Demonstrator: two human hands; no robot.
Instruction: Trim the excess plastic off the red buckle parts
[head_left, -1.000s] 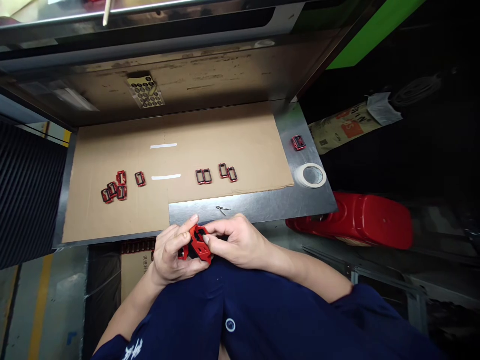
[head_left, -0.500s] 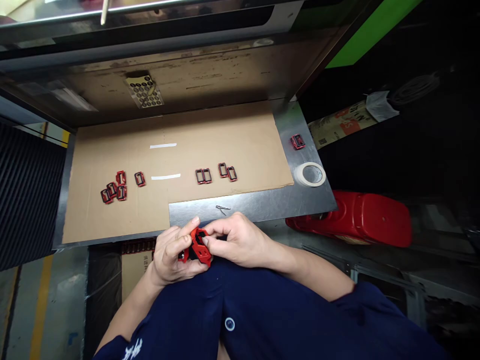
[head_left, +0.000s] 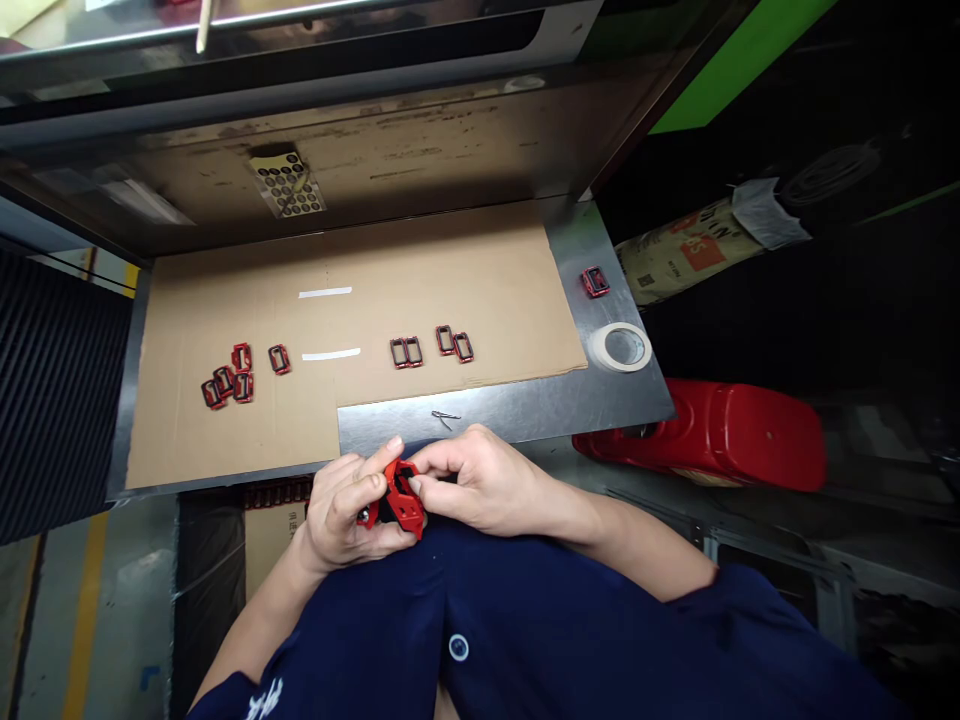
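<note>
My left hand [head_left: 347, 512] is wrapped round a red plastic frame [head_left: 407, 508] with a dark opening, held just off the front edge of the table. My right hand [head_left: 480, 482] meets it from the right, thumb and forefinger pinched at its upper rim. Whether a small piece sits between those fingertips is hidden. Beyond the hands, tweezers [head_left: 445, 416] lie on the bare metal strip. Similar red frames with black rims rest on the cardboard: a cluster [head_left: 242, 386] and a single one [head_left: 279, 359] at left, and two pairs [head_left: 406, 352] [head_left: 454, 344] right of centre.
Cardboard [head_left: 450, 270] covers most of the metal table. At its right end lie a tape roll [head_left: 643, 348] and another red part [head_left: 595, 282]. A sticker sheet [head_left: 288, 184] is on the back panel. A red plastic object [head_left: 772, 438] stands on the right, below table height.
Both hands keep their hold, and the red frame has shifted and tilted very slightly. The view has moved a little; the things on the table stay put.
</note>
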